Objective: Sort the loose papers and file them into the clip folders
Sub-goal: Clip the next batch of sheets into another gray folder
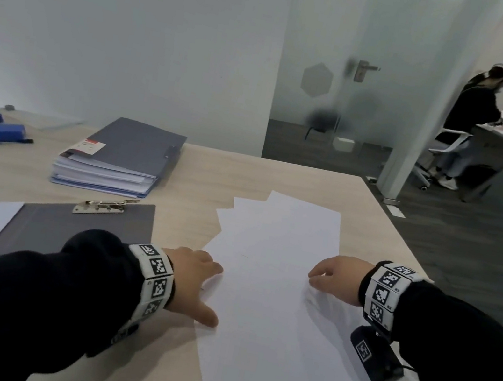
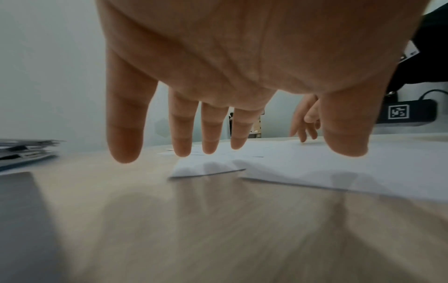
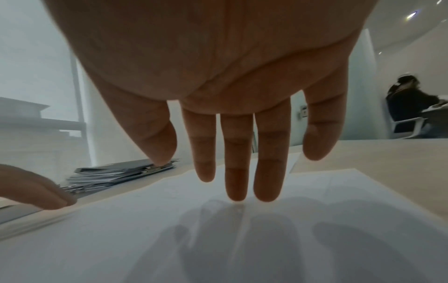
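Left hand (image 1: 194,276) flat, fingers spread straight, tips at left edge of loose papers (image 1: 274,281). Right hand (image 1: 333,278) also flat, fingers straight, pressing on the sheets. Papers fanned on bench (image 1: 198,181). Beside them, open clip folder (image 1: 74,233); farther back, stacked folders (image 1: 121,157).

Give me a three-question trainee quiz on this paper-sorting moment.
1. True or false: the left hand grips the silver metal clip of the open grey clip folder.
2. Which hand is over the middle of the fanned loose white paper sheets? A left, B right.
3. Fill in: the stack of closed grey-blue folders lies ___ the open folder.

Key: 1 false, fingers straight at the sheets' edge; 2 B, right hand; 3 beyond.
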`<act>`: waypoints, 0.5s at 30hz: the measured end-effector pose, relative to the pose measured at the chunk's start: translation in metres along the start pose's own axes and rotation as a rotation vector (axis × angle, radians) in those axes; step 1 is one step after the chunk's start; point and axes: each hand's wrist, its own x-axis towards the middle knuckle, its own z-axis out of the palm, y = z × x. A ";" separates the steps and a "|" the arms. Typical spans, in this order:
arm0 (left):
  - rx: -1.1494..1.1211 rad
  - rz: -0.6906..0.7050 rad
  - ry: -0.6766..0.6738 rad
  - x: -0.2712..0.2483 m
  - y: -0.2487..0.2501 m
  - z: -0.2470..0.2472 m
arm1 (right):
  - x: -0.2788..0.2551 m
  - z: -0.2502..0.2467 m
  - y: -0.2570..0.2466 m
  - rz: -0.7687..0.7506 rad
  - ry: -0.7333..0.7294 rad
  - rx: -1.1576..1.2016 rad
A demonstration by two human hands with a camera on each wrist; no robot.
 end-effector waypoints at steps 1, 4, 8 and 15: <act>-0.007 -0.012 -0.004 0.004 0.007 -0.002 | 0.002 -0.001 0.004 0.028 0.011 -0.016; -0.040 -0.083 -0.006 0.021 0.021 -0.009 | 0.005 -0.002 0.015 0.108 0.001 -0.092; -0.016 -0.137 -0.033 0.037 0.029 -0.018 | 0.008 0.006 0.030 0.182 -0.011 -0.116; -0.055 -0.134 -0.019 0.050 0.024 -0.024 | 0.006 0.008 0.048 0.204 -0.049 -0.175</act>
